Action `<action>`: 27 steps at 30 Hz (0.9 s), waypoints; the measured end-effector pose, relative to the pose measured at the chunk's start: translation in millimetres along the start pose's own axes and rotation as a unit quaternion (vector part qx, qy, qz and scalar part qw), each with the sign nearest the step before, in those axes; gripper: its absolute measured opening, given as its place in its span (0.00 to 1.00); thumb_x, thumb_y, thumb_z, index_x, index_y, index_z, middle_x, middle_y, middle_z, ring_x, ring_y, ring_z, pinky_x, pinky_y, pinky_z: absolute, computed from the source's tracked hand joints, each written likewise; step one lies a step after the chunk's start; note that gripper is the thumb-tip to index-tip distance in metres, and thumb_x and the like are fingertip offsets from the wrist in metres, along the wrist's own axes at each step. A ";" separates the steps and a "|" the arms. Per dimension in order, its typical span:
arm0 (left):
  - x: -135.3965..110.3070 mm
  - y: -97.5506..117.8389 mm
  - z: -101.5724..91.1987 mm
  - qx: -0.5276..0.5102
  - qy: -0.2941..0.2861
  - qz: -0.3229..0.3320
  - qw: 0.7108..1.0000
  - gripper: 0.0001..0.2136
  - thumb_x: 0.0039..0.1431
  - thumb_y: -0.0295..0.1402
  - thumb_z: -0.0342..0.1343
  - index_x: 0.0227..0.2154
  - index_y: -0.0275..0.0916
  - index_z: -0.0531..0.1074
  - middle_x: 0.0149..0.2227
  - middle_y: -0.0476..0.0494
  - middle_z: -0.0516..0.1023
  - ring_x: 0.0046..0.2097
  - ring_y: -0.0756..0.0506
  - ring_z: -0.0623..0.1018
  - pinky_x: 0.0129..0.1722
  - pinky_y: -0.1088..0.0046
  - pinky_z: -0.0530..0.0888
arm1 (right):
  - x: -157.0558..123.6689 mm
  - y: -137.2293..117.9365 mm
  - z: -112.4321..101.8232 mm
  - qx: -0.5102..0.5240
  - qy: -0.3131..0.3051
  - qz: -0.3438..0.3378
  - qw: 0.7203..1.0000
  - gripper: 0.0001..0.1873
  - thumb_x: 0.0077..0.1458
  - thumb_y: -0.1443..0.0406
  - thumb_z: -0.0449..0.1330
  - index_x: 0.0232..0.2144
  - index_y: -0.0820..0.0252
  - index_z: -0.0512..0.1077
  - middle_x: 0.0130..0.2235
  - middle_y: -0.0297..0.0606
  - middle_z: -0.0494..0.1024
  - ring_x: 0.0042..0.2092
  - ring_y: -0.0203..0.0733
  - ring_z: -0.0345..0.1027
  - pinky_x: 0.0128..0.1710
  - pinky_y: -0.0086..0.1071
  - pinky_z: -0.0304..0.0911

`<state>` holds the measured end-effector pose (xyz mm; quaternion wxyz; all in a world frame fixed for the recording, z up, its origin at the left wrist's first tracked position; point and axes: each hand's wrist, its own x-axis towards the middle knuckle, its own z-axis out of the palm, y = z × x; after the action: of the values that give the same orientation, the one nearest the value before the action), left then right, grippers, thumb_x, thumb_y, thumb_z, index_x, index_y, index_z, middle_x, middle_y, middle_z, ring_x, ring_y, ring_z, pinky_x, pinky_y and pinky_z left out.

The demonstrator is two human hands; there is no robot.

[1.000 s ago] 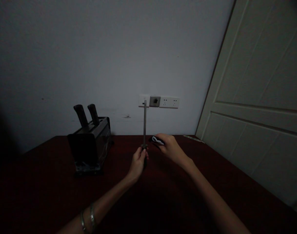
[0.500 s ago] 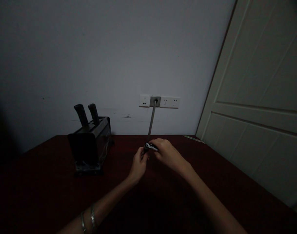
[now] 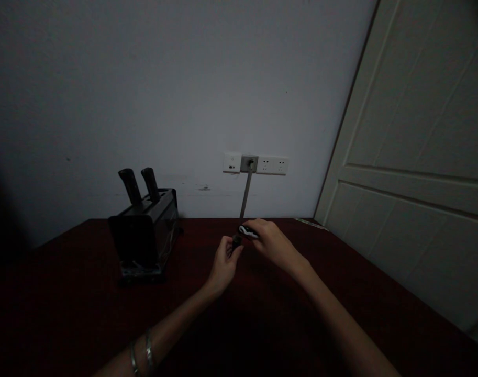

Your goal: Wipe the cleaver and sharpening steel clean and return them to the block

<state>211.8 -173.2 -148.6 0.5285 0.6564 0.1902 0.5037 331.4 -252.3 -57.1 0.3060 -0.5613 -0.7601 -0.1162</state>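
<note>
My left hand (image 3: 225, 267) pinches a small dark cylinder-shaped object (image 3: 236, 242) between thumb and fingers, its rounded top end showing. Just above and to the right of it, my right hand (image 3: 272, 241) is closed on a black handheld object with white edging (image 3: 248, 231); its far side is hidden under the fingers, and I cannot make out its kind. A narrow gap separates the two objects. Both are held over the dark red tabletop (image 3: 199, 324).
On the left stands a black and silver slotted block (image 3: 134, 241) with two black handles (image 3: 130, 186) sticking up. Wall sockets (image 3: 272, 165) carry a plug with a grey cord (image 3: 245, 196) running down behind the table. A thin strip (image 3: 310, 224) lies by the pale door (image 3: 415, 157).
My right hand has lifted its black-and-white object slightly up and right, away from the dark cylinder in my left hand, whose top now shows. My left hand is nearly still.
</note>
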 end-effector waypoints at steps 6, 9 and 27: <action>-0.1 -4.9 -0.7 0.002 0.009 0.023 1.000 0.06 0.52 0.31 0.53 0.29 0.39 0.60 0.28 0.51 0.67 0.33 0.50 0.70 0.35 0.76 0.66 | -0.5 -11.1 0.9 0.002 -0.038 0.004 0.999 0.14 0.47 0.79 0.52 0.34 0.62 0.70 0.32 0.38 0.73 0.33 0.38 0.64 0.34 0.29 0.57; 0.6 -7.9 -1.4 -0.005 0.014 0.020 1.000 0.06 0.51 0.31 0.53 0.30 0.39 0.60 0.29 0.51 0.68 0.33 0.50 0.71 0.35 0.76 0.66 | -1.3 -18.3 -2.3 0.023 -0.051 -0.005 0.998 0.14 0.47 0.78 0.52 0.35 0.61 0.70 0.32 0.38 0.73 0.34 0.38 0.65 0.35 0.29 0.57; -0.2 -3.9 -5.7 0.070 0.001 0.006 0.998 0.08 0.53 0.35 0.53 0.33 0.38 0.61 0.31 0.50 0.70 0.35 0.49 0.71 0.36 0.75 0.64 | -0.5 -13.3 -4.1 -0.014 -0.004 0.019 1.000 0.13 0.50 0.76 0.54 0.38 0.62 0.69 0.35 0.41 0.74 0.36 0.40 0.65 0.37 0.31 0.58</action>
<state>207.9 -169.1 -152.4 0.4777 0.6924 0.2216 0.4932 320.5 -259.4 -51.9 0.2972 -0.5799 -0.7492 -0.1187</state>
